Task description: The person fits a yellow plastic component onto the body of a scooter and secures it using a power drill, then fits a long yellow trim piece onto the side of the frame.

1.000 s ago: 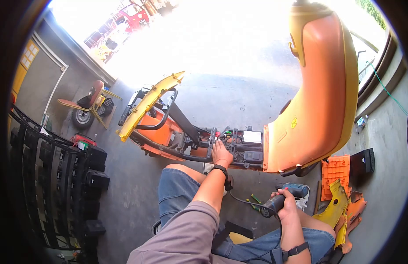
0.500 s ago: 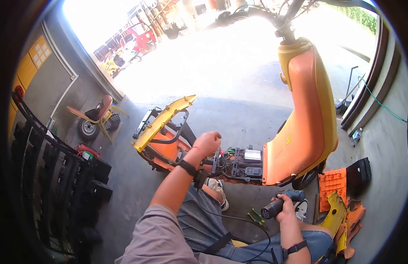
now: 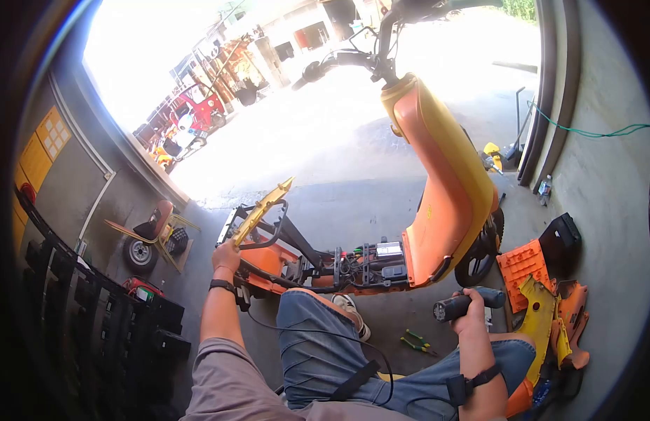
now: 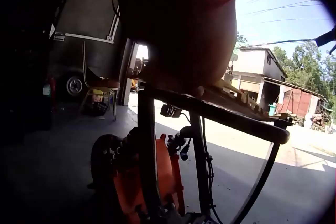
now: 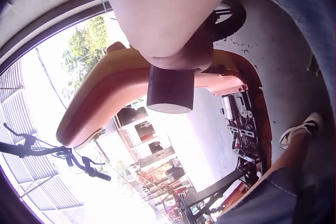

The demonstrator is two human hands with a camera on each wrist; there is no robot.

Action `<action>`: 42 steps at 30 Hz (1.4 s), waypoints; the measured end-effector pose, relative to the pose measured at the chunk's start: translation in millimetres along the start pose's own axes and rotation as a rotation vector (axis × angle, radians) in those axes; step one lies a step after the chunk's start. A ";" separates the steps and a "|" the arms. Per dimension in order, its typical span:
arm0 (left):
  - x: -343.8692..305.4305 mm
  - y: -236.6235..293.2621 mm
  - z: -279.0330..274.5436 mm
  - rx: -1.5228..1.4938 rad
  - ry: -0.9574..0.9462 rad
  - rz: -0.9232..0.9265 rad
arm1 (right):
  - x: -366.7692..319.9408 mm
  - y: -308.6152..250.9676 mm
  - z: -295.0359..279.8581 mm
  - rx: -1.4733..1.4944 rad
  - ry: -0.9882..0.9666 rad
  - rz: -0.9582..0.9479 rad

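Observation:
In the head view, my left hand (image 3: 227,258) grips the near end of a long yellow trim panel (image 3: 263,209) at the rear of a partly stripped scooter. The left wrist view shows that hand, dark and close, over the black grab rail (image 4: 220,115); most of its fingers are hidden. My right hand (image 3: 471,313) holds a dark cordless drill (image 3: 450,308) by its handle, above my right knee. The drill's round battery end (image 5: 170,95) pokes out below the hand in the right wrist view. Wiring and boxes (image 3: 370,259) lie exposed in the scooter's frame.
The scooter's orange and yellow front body (image 3: 444,210) rises at the right. Green-handled pliers (image 3: 417,342) lie on the floor near my shoe (image 3: 351,316). Removed orange panels (image 3: 525,270) and a black box (image 3: 560,237) sit at right. A chair (image 3: 155,228) and black racks (image 3: 79,316) stand left.
My left hand has moved from the exposed wiring, up and leftward, to the yellow trim panel. The right hand still holds the drill, turned slightly. The head view has shifted, showing more of the handlebar.

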State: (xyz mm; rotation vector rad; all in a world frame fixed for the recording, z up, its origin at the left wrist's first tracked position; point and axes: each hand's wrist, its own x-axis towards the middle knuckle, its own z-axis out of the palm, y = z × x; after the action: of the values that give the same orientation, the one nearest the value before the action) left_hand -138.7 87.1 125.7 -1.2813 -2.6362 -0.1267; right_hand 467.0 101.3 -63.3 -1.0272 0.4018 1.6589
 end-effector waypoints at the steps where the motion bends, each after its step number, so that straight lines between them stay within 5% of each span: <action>1: 6.7 -7.8 0.0 0.004 0.004 0.013 | -1.7 -2.0 -5.5 0.025 -0.007 -0.031; 3: 26.8 -34.8 1.2 -0.244 0.013 0.208 | -5.1 -5.5 -14.7 0.035 0.008 -0.019; 5: 23.2 -33.4 -29.7 -0.455 -0.101 0.163 | -4.8 -7.8 -21.7 0.078 0.029 0.017; 7: 17.4 -30.0 -59.8 -1.028 -0.438 0.250 | -0.8 -10.3 -26.2 0.093 0.026 0.029; 15: -20.2 60.6 -97.6 -0.961 -0.801 0.462 | -23.0 -10.2 -11.6 0.138 0.052 -0.049; 23: -70.9 198.3 -1.6 -0.890 -1.175 0.564 | -33.3 -14.2 -7.3 0.136 0.085 -0.199; 27: -108.3 241.6 51.7 -0.994 -1.404 0.571 | -12.9 -11.6 -19.3 -0.161 0.291 -0.276; 33: -131.3 271.0 92.3 -0.681 -1.304 0.734 | 93.5 1.7 -70.7 -0.377 0.358 -0.157; 36: -140.9 274.7 122.7 -0.571 -1.341 0.672 | 115.2 15.2 -76.6 -1.307 0.526 0.040; 39: -155.6 273.7 132.3 -0.486 -1.404 0.551 | 184.2 84.4 -129.6 -1.286 0.669 0.241; 40: -154.2 270.1 145.9 -0.448 -1.376 0.593 | 176.0 101.1 -132.5 -1.040 0.778 0.157; 42: -153.8 257.6 169.3 -0.384 -1.357 0.652 | 190.5 131.4 -154.9 -1.069 0.736 0.140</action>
State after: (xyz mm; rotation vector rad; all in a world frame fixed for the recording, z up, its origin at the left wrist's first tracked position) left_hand 131.0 156.7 -77.0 -3.1221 -2.8621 0.5610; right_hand 406.5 62.4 -332.4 -2.4719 0.0029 1.5448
